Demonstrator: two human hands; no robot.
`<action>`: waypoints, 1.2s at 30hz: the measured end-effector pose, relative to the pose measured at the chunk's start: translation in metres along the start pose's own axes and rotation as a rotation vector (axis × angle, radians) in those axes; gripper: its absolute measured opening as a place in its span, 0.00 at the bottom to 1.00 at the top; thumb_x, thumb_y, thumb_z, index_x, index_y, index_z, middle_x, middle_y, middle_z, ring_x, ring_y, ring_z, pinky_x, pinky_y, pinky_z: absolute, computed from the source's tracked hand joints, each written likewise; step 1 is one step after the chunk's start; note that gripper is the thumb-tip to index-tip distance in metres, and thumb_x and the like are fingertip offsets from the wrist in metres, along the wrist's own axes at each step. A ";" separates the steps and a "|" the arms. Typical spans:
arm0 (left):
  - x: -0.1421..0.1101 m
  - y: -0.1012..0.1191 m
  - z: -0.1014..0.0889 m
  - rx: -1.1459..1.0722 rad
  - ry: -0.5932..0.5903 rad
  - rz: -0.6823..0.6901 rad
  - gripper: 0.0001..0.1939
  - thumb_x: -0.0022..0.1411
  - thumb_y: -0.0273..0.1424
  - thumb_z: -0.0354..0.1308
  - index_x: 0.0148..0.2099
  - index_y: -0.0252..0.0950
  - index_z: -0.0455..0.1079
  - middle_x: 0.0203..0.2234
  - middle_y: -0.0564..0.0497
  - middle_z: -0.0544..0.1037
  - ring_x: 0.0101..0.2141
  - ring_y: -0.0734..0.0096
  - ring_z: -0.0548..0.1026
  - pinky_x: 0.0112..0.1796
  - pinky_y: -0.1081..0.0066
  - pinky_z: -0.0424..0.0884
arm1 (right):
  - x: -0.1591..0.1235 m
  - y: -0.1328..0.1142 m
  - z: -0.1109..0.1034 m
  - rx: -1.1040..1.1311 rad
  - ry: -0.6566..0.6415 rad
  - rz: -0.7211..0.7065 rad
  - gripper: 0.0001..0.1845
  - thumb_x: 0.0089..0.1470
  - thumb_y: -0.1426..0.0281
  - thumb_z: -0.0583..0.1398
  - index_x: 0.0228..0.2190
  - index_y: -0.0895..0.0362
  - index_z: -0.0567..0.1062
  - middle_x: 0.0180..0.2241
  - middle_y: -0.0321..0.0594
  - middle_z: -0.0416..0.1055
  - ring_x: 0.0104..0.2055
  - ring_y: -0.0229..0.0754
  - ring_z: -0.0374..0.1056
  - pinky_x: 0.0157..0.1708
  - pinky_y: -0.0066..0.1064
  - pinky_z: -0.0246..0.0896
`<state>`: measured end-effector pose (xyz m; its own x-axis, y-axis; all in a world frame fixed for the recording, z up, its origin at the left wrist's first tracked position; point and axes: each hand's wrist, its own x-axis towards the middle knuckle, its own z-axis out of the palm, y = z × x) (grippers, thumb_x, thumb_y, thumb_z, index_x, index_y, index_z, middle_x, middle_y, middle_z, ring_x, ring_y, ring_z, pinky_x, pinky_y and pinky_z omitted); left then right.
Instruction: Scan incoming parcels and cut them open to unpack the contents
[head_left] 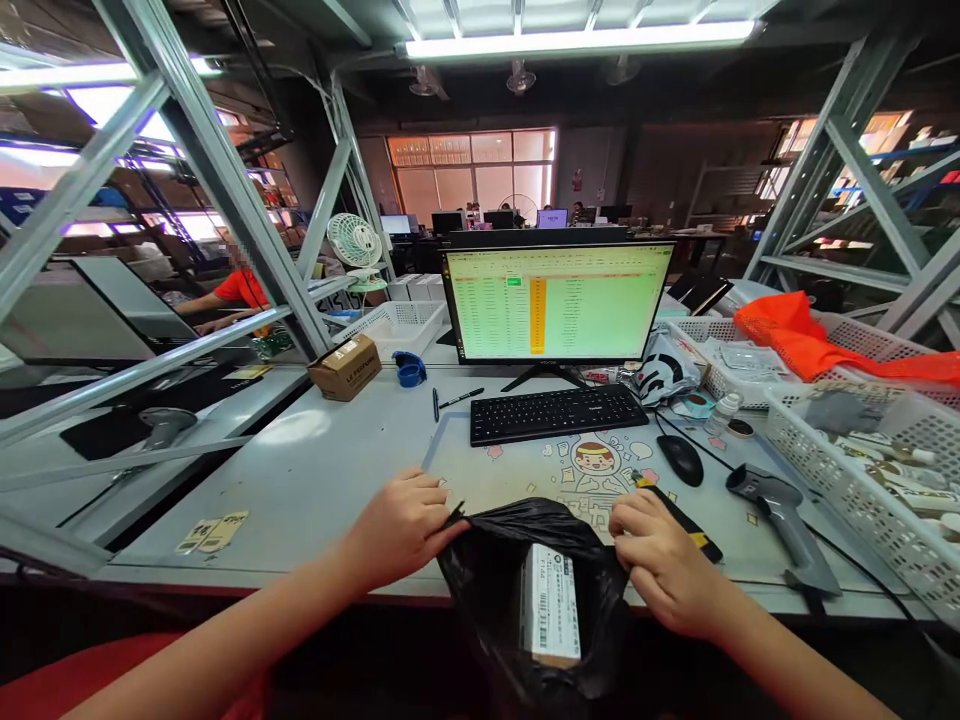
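A black plastic bag (480,620) hangs at the front edge of the desk with its mouth spread wide. My left hand (405,525) pinches the left side of its rim, and my right hand (660,560) grips the right side. Inside the bag lies a small box (553,600) with a white printed label bearing a barcode. The bag's lower part is dark and cut off by the bottom of the view. Close to my right hand, a black and yellow utility knife (686,525) rests on the desk mat.
A monitor (559,305) stands behind a black keyboard (555,415). To the right are a mouse (680,459), a barcode scanner (784,525) and white baskets (840,470). A brown carton (345,368) and blue tape (409,372) sit left. Another person (240,288) works beyond the metal frame.
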<state>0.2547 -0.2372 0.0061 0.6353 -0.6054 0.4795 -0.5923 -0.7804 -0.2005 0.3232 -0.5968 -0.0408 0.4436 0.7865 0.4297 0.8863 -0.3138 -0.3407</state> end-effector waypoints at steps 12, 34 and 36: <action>0.049 0.049 0.049 -0.342 0.432 -0.493 0.24 0.69 0.29 0.52 0.18 0.36 0.58 0.27 0.49 0.73 0.32 0.70 0.71 0.34 0.68 0.66 | 0.034 -0.025 -0.002 -0.187 0.294 0.138 0.13 0.62 0.70 0.54 0.47 0.56 0.72 0.47 0.48 0.69 0.49 0.50 0.65 0.50 0.42 0.62; 0.048 0.088 0.035 -0.600 1.130 -0.267 0.17 0.73 0.36 0.47 0.32 0.37 0.67 0.33 0.52 0.72 0.36 0.69 0.75 0.53 0.47 0.74 | 0.075 -0.066 0.042 0.077 -0.241 0.310 0.18 0.54 0.62 0.62 0.45 0.56 0.73 0.44 0.44 0.74 0.44 0.48 0.69 0.43 0.35 0.59; 0.044 0.082 0.020 -0.502 1.048 -0.257 0.16 0.71 0.33 0.52 0.28 0.37 0.64 0.32 0.53 0.73 0.35 0.70 0.76 0.54 0.48 0.72 | 0.079 -0.066 0.025 -0.004 -0.193 0.273 0.17 0.53 0.63 0.63 0.44 0.55 0.72 0.43 0.42 0.74 0.44 0.48 0.68 0.44 0.36 0.58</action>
<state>0.2442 -0.3309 -0.0057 0.1869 0.1651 0.9684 -0.7832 -0.5700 0.2483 0.2958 -0.5007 -0.0057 0.6320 0.7591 0.1564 0.7387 -0.5289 -0.4179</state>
